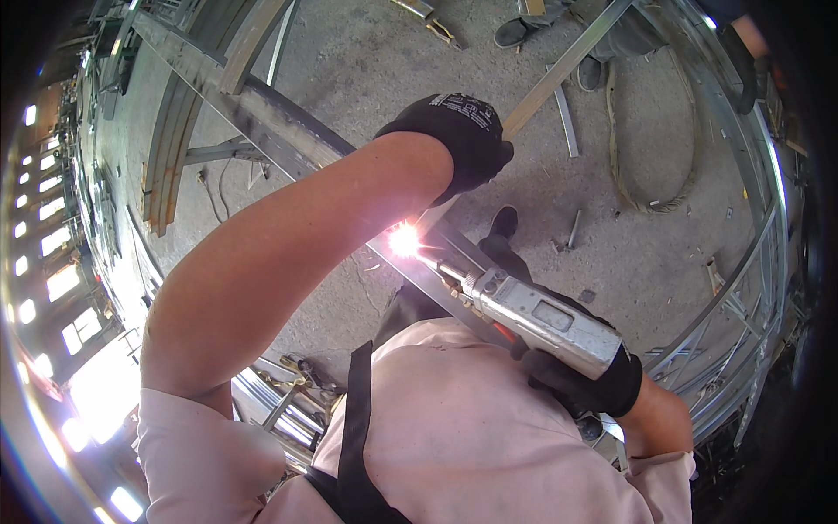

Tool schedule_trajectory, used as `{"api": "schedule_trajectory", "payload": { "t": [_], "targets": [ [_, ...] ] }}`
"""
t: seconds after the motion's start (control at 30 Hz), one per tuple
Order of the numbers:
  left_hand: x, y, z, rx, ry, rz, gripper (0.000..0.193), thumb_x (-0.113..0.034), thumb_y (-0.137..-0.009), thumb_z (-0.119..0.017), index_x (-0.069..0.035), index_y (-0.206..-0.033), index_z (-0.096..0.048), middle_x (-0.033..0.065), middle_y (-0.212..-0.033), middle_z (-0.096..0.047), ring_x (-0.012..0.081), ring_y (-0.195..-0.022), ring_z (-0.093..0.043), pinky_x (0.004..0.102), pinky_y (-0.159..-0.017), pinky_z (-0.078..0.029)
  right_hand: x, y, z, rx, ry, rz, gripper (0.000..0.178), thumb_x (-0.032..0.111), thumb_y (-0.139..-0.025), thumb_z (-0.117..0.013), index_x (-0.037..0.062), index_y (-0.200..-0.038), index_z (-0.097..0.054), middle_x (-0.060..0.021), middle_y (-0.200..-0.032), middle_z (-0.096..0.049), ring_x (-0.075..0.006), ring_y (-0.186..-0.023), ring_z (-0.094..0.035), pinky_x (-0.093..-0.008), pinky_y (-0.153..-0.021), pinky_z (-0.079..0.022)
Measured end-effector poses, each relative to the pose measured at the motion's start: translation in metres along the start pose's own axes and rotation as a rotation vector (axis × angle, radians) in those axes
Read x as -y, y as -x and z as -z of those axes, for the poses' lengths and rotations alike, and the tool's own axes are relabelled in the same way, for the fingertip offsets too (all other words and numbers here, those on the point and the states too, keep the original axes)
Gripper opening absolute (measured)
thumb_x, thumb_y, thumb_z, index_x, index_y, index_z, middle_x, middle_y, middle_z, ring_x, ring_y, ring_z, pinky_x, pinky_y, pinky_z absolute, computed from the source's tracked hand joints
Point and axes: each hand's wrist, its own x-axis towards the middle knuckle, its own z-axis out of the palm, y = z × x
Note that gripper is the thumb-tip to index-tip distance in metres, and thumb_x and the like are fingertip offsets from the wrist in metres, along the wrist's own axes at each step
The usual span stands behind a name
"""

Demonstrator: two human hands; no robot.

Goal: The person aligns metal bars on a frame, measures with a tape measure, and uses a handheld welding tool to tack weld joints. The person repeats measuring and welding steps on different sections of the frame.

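Note:
My right hand (580, 384), in a black glove, grips a silver welding torch (532, 314) whose nozzle points up-left. A bright spark (403, 238) burns at the torch tip, on a long steel beam (262, 118) that runs diagonally from the upper left. My left hand (458, 140), also in a black glove, reaches over the beam and holds a thin metal bar (567, 61) that slants toward the upper right. My bare left forearm crosses the middle of the view and hides part of the beam.
Concrete floor (655, 253) lies below, with a coiled hose (650, 205) and small metal scraps on it. Curved metal frames (742, 306) stand at the right and more steel sections at the upper left. Another person's shoes (515, 33) show at the top.

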Motion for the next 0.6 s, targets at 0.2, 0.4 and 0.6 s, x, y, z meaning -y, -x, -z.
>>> {"api": "schedule_trajectory", "payload": {
  "t": [0.2, 0.4, 0.6],
  "targets": [
    [0.003, -0.007, -0.006, -0.061, -0.051, -0.059, 0.054, -0.052, -0.106, -0.051, -0.006, -0.117, -0.078, 0.0191, -0.108, -0.077, 0.036, -0.103, -0.075, 0.0457, -0.096, -0.058, 0.003, 0.006, 0.001, -0.043, -0.514, -0.25, 0.055, 0.005, -0.095, -0.08, 0.0012, -0.145, -0.058, -0.0085, -0.116, -0.077, -0.0147, -0.105, -0.072, -0.0316, -0.095, -0.058],
    [0.002, -0.008, -0.005, -0.037, -0.056, -0.06, 0.053, -0.05, -0.106, -0.052, -0.005, -0.116, -0.078, 0.0191, -0.106, -0.078, 0.0346, -0.101, -0.076, 0.0449, -0.093, -0.059, 0.011, 0.009, 0.003, -0.067, -0.315, -0.209, 0.05, 0.005, -0.095, -0.08, 0.0006, -0.141, -0.062, -0.0077, -0.115, -0.077, -0.0137, -0.103, -0.072, -0.031, -0.094, -0.058],
    [-0.002, -0.004, -0.001, -0.009, -0.063, -0.063, 0.053, -0.05, -0.106, -0.052, -0.005, -0.117, -0.078, 0.019, -0.107, -0.078, 0.0345, -0.102, -0.076, 0.0447, -0.095, -0.059, 0.01, 0.006, 0.003, -0.045, -0.289, -0.196, 0.05, 0.005, -0.095, -0.079, 0.0008, -0.142, -0.061, -0.008, -0.114, -0.078, -0.0144, -0.102, -0.073, -0.0314, -0.093, -0.058]
  ]
}}
